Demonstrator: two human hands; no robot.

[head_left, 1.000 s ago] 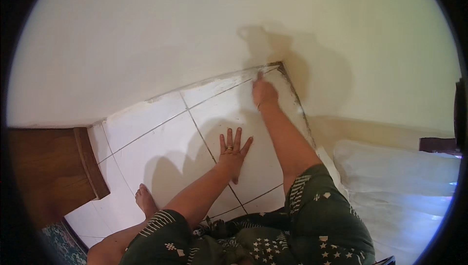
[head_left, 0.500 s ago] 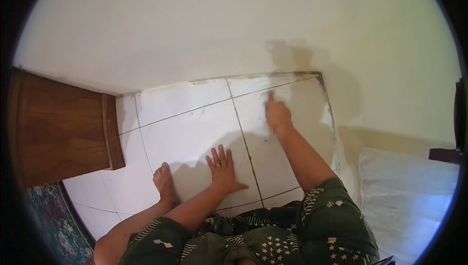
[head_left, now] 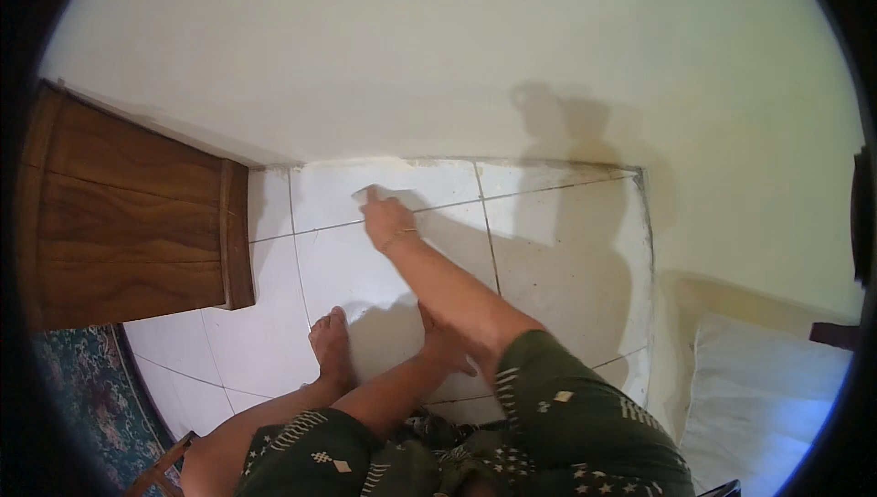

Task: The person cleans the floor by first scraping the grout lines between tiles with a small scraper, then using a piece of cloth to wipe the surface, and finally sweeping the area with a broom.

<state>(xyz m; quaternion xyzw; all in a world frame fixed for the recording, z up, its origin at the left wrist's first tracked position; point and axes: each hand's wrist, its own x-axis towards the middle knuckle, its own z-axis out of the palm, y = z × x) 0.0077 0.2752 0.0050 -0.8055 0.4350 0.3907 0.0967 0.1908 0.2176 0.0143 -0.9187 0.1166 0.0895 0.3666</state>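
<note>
My right hand (head_left: 389, 223) reaches across to the left, low over the white tiled floor (head_left: 438, 269) close to the far wall. Its fingers are closed, with the index finger stretched forward. A small flat pale thing (head_left: 360, 195) shows at the fingertips; its kind is too unclear to name. Under the right forearm, my left hand (head_left: 444, 348) rests on the tiles with its thumb spread out. The forearm hides most of its other fingers. My bare foot (head_left: 332, 342) stands on the floor left of the left hand.
A brown wooden cabinet (head_left: 137, 214) stands at the left against the cream wall (head_left: 365, 58). A patterned green rug (head_left: 87, 396) lies below it. At the right is a white cushion (head_left: 758, 396). Dark grime marks the floor corner (head_left: 638, 174).
My right hand has swept left along the wall side, from near the corner to the tile nearer the cabinet. Its forearm now crosses over the left hand. The view has shifted slightly.
</note>
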